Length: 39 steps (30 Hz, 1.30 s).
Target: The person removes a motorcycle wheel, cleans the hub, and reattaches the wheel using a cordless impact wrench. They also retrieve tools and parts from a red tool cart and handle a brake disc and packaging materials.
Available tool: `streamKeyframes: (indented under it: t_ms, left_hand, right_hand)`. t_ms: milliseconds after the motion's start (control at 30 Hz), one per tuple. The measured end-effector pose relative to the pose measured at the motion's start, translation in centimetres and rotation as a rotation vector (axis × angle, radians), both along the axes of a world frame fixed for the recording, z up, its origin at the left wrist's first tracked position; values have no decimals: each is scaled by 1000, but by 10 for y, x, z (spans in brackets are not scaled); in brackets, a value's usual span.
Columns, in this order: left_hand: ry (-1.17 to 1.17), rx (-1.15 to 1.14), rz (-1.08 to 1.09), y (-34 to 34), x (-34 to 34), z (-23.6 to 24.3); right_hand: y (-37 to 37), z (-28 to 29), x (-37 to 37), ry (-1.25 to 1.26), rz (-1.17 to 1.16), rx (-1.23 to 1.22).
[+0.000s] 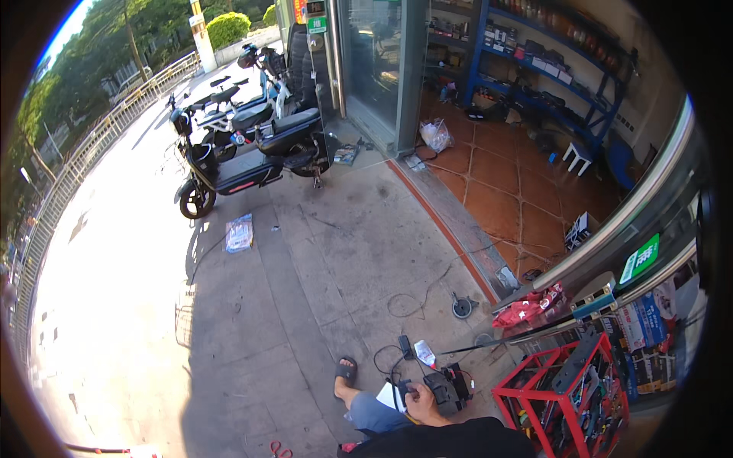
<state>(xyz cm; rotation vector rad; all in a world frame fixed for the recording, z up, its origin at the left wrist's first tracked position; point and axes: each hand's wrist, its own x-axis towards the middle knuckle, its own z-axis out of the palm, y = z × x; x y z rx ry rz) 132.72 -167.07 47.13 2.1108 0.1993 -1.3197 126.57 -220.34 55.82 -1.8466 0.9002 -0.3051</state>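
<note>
My right hand [420,403] is at the lower middle, its fingers curled at a dark item I cannot make out, over a white sheet [389,397] by my bent leg. Right beside it lies a black battery-like case [447,389] with cables. A small black box [405,347] with a lead and a pale bottle-like item [425,353] lie just beyond. My sandalled foot [345,370] rests on the pavement. My left hand is not in view.
A red tool rack [510,393] stands at my right, below a glass shopfront. Scooters [252,164] are parked ahead. A bag [239,233], red scissors [280,450], cables and a round part [463,307] lie on the pavement. Shelves [534,53] line the tiled shop inside.
</note>
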Motion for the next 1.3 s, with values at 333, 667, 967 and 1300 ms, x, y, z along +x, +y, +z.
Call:
streamKeyframes:
  t_ms: [333,667,967,1300]
  left_hand:
    - [12,-118,495,-233,441,45]
    - [76,-188,-24,-608,647,54]
    - [-48,-131,-178,-953,848,88]
    - [-122,-214,-315,-1374,856,100]
  right_hand:
    - [-117,81,45,804,296,295]
    - [-244,36,161,480,-179,441]
    - [-413,48,267,303,-567,624]
    - [-603,16,228,-2,-726,933]
